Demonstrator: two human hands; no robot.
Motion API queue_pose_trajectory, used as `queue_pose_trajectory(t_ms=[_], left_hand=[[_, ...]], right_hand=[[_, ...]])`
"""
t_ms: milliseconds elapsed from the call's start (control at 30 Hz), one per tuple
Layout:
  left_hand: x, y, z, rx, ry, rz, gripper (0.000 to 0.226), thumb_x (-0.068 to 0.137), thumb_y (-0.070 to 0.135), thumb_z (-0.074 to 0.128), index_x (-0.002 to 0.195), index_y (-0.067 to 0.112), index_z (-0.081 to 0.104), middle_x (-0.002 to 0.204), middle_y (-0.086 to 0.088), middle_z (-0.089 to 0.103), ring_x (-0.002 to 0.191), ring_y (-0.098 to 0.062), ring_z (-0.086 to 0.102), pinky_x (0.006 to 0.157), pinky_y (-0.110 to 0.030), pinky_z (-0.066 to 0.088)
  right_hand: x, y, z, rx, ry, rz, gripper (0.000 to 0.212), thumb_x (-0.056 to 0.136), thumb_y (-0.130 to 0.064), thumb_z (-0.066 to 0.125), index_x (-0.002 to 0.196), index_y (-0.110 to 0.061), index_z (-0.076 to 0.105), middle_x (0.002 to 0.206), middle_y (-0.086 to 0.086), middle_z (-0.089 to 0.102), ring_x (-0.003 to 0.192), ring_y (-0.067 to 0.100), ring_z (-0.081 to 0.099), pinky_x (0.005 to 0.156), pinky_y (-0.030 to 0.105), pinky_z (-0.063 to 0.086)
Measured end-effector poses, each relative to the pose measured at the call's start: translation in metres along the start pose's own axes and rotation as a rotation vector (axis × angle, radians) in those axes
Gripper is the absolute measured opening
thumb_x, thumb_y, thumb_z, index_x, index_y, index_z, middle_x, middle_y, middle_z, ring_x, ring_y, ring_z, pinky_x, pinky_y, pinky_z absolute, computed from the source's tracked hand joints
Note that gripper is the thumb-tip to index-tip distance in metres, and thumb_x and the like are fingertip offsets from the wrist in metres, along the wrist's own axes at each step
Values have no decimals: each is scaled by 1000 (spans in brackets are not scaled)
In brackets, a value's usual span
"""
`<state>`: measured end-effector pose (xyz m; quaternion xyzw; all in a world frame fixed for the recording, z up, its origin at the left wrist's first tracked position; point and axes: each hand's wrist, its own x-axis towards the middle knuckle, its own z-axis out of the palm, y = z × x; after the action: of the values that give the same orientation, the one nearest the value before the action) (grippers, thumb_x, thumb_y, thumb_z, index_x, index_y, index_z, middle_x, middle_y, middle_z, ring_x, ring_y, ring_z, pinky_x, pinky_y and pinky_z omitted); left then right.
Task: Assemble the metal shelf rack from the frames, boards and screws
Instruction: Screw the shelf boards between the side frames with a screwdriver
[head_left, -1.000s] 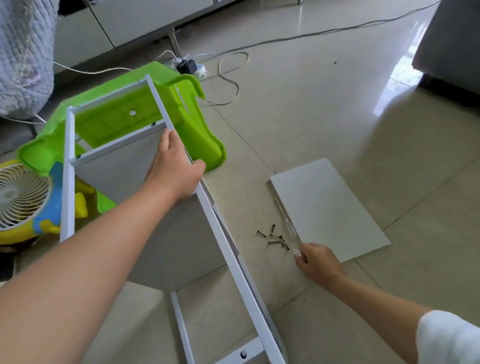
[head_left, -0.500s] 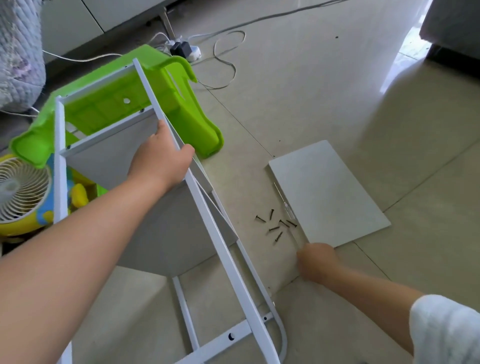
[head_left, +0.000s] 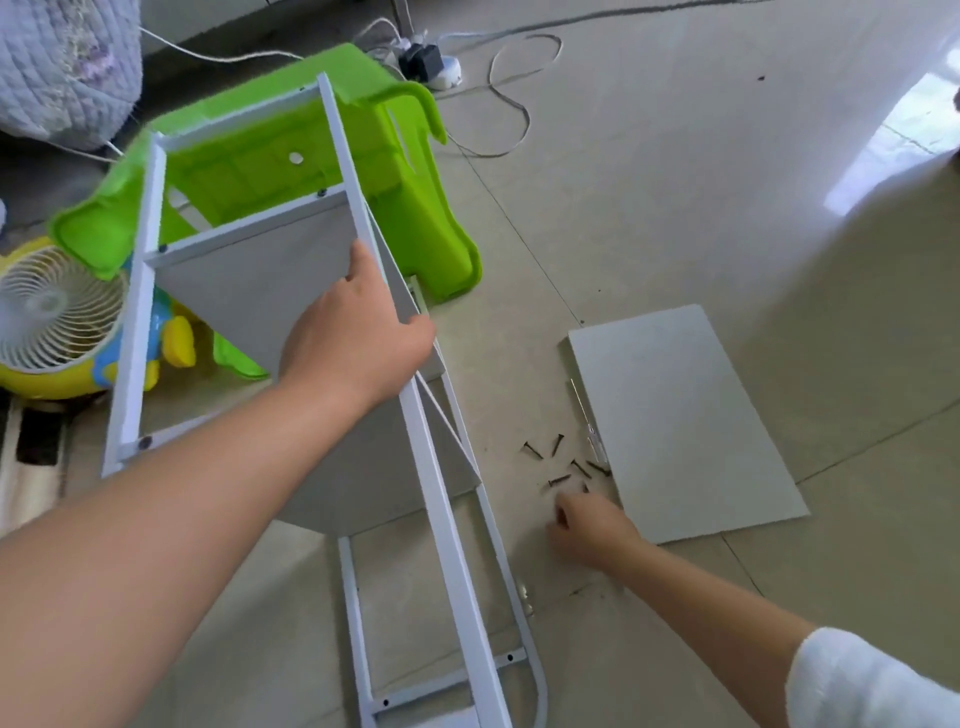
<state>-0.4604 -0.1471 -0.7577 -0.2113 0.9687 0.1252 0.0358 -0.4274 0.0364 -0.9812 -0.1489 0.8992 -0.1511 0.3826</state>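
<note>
The white metal rack frame (head_left: 447, 545) lies tilted on the floor, with a grey board (head_left: 249, 280) fixed between its two sides. My left hand (head_left: 358, 332) grips the upper side rail beside that board. A second grey board (head_left: 675, 415) lies loose on the tiles to the right. Along its left edge rests a clear-handled screwdriver (head_left: 589, 421), and several dark screws (head_left: 561, 462) are scattered next to it. My right hand (head_left: 587, 530) is on the floor just below the screws, fingers bent down. Whether it pinches a screw is hidden.
A green plastic stool (head_left: 415, 208) lies overturned behind the rack's far end. A small yellow fan (head_left: 47, 312) sits at the left. A power strip (head_left: 426, 62) with loose cables lies at the back, and a quilted bundle (head_left: 62, 62) sits top left.
My right hand has left the screwdriver's handle and moved left and down to just below the screws. The left hand keeps its grip on the rail as the rack tips up slightly.
</note>
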Motion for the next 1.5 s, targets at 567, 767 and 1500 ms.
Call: queue_pose_trajectory(t_ms=[567,767,1500], left_hand=[[-10,4,-1,-47,-18,-178,21,87,22,47,78,11,32,67,-3,36,75,-31,40,56,-32,24],[-9,2,-1,-18,11,-149,19,85,21,50,86,8,37,80,-7,42,78,-29,41,63,-29,28],[-98,-37,-33,-106,60,-337,20,93,8,39,113,7,40,113,-15,52,105,-33,49,74,-33,33]], right_hand=[[26,-52,21,91,40,-115,29,88,-33,55,104,-12,45,112,8,55,99,26,56,72,30,42],[29,-65,33,-182,5,-122,24,93,-8,40,106,-7,59,107,8,63,97,25,61,67,27,41],[-16,-82,17,1029,36,121,25,91,-3,30,110,-14,42,61,14,44,47,23,42,45,26,39]])
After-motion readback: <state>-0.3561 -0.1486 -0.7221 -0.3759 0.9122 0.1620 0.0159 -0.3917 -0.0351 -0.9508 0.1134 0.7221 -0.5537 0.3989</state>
